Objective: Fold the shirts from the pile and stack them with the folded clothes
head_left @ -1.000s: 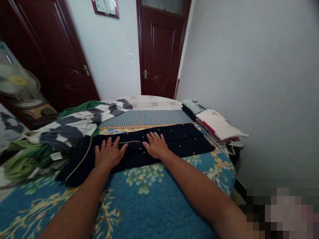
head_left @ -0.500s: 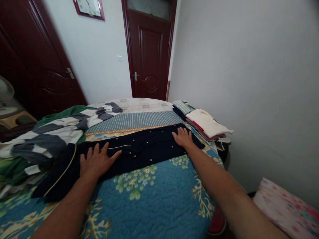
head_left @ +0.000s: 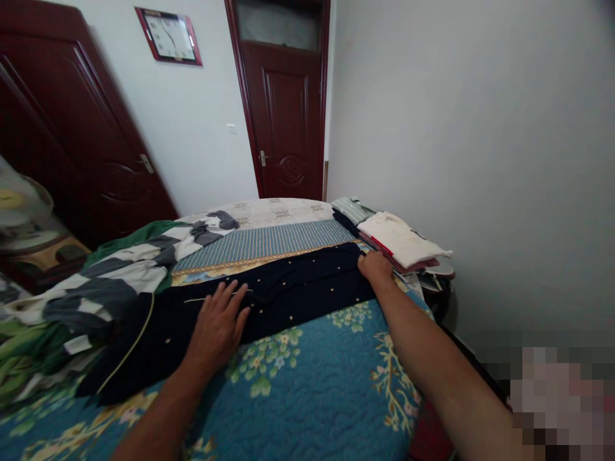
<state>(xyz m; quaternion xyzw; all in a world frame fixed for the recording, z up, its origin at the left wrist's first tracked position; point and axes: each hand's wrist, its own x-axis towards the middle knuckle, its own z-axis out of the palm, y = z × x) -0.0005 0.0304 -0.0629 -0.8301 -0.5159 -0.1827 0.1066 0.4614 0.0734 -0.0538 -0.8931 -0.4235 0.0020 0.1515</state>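
Observation:
A long navy garment (head_left: 298, 282) with small pale dots and light piping lies stretched across a blue floral quilt (head_left: 298, 384). My left hand (head_left: 223, 323) rests flat on its left-centre part, fingers spread a little. At the garment's right end, my right hand (head_left: 377, 267) has its fingers curled closed on the navy cloth, near the folded stack. The fingertips of that hand are partly hidden.
Striped and green clothes (head_left: 100, 282) lie heaped at the left. Folded clothes with a cream one on top (head_left: 401, 238) are stacked at the back right, by the wall. A fan (head_left: 24, 198) stands far left; a dark red door (head_left: 291, 115) is behind.
My left hand has slid right along the garment. My right hand has moved right to the garment's end, and its spread fingers have closed on the cloth. The view has tilted up slightly.

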